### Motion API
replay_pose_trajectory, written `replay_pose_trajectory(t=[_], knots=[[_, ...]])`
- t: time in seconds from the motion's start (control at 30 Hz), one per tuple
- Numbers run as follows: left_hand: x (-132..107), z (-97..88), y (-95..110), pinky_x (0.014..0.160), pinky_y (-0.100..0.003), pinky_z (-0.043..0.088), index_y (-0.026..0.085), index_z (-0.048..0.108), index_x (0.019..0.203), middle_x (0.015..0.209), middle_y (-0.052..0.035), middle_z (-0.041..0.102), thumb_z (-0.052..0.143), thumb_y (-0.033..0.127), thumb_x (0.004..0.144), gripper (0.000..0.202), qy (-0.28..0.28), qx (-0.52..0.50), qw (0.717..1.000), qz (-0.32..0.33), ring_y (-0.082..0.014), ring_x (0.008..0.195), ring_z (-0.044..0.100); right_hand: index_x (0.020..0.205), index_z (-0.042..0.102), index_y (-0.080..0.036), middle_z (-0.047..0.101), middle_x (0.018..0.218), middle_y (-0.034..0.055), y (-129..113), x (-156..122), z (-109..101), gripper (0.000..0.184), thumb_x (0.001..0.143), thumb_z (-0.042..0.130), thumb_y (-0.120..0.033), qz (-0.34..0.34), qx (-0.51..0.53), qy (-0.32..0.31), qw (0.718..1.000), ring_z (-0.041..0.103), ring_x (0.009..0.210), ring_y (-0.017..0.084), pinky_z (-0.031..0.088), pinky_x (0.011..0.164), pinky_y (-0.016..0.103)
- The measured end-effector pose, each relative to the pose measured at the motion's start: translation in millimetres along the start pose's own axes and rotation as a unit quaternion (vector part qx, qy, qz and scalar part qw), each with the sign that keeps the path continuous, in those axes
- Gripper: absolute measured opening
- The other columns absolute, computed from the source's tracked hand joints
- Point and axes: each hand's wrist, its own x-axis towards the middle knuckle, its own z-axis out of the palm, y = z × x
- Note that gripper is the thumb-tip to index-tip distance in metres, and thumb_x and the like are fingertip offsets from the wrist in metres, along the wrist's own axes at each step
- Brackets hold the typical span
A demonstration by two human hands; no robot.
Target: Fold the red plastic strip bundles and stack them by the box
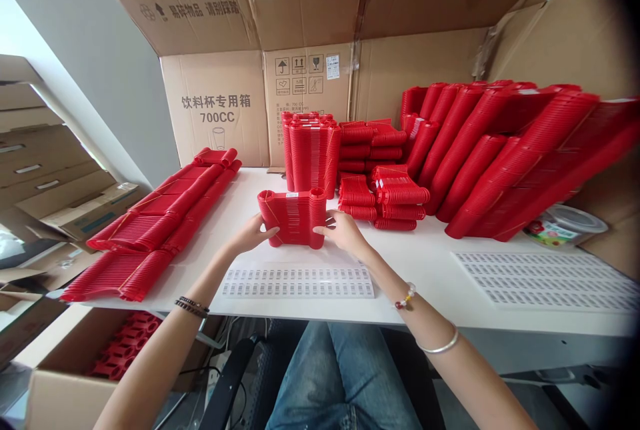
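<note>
A short stack of red plastic pieces [293,220] stands upright on the white table in front of me, with a small white label on its top edge. My left hand [254,233] grips its left end, thumb in front and fingers behind. From the other side, my right hand [343,230] holds the right end the same way. Just below the stack lies a sheet of small printed labels [299,282]. Close behind it rises a taller stack of the same red pieces [311,157].
Long red stacks [165,200] lie along the table's left side. Smaller bundles [400,193] and tall leaning stacks [505,143] fill the right. Another label sheet [545,280] and a clear plastic tub [567,225] lie there. Cardboard [215,110] walls the back; an open box [75,377] stands below left.
</note>
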Motion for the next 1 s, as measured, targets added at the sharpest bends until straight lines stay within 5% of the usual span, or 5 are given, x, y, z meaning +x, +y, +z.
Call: replay_pose_trajectory(t=[0.37, 0.63, 0.83, 1.0], knots=[[0.5, 4.5, 0.1, 0.071, -0.038, 0.052, 0.022, 0.050, 0.071, 0.079, -0.0035, 0.062, 0.061, 0.041, 0.073, 0.022, 0.028, 0.055, 0.998, 0.003, -0.0215, 0.074, 0.058, 0.100, 0.068, -0.012, 0.073, 0.102, 0.0125, 1.0, -3.0, -0.3, 0.023, 0.078, 0.075, -0.015, -0.026, 0.035, -0.006, 0.999, 0.070, 0.087, 0.021, 0.060, 0.082, 0.039], [0.2, 2.2, 0.9, 0.075, -0.040, 0.053, 0.021, 0.059, 0.080, 0.080, -0.0045, 0.065, 0.062, 0.044, 0.073, 0.025, 0.023, 0.060, 0.998, 0.006, -0.0234, 0.077, 0.059, 0.096, 0.070, -0.014, 0.074, 0.097, 0.0094, 3.3, 0.9, -5.7, 0.020, 0.077, 0.076, -0.014, -0.022, 0.056, -0.024, 0.998, 0.071, 0.086, 0.021, 0.058, 0.084, 0.038], [1.0, 0.9, 0.7, 0.086, -0.042, 0.054, 0.021, 0.065, 0.106, 0.098, -0.0065, 0.072, 0.063, 0.041, 0.076, 0.036, 0.004, 0.030, 1.000, 0.007, -0.0277, 0.093, 0.065, 0.095, 0.070, -0.013, 0.075, 0.098, 0.0097, 4.5, 4.6, -6.5, 0.024, 0.073, 0.078, -0.015, -0.013, 0.055, -0.048, 0.997, 0.071, 0.088, 0.021, 0.057, 0.085, 0.036], [0.3, 0.6, 1.8, 0.090, -0.045, 0.053, 0.020, 0.066, 0.104, 0.107, -0.0094, 0.072, 0.064, 0.044, 0.077, 0.036, 0.001, 0.013, 1.000, 0.003, -0.0301, 0.099, 0.066, 0.090, 0.069, -0.014, 0.075, 0.092, 0.0088, 3.3, 6.2, -6.8, 0.020, 0.073, 0.078, -0.019, -0.027, 0.029, -0.036, 0.999, 0.071, 0.082, 0.021, 0.057, 0.078, 0.035]])
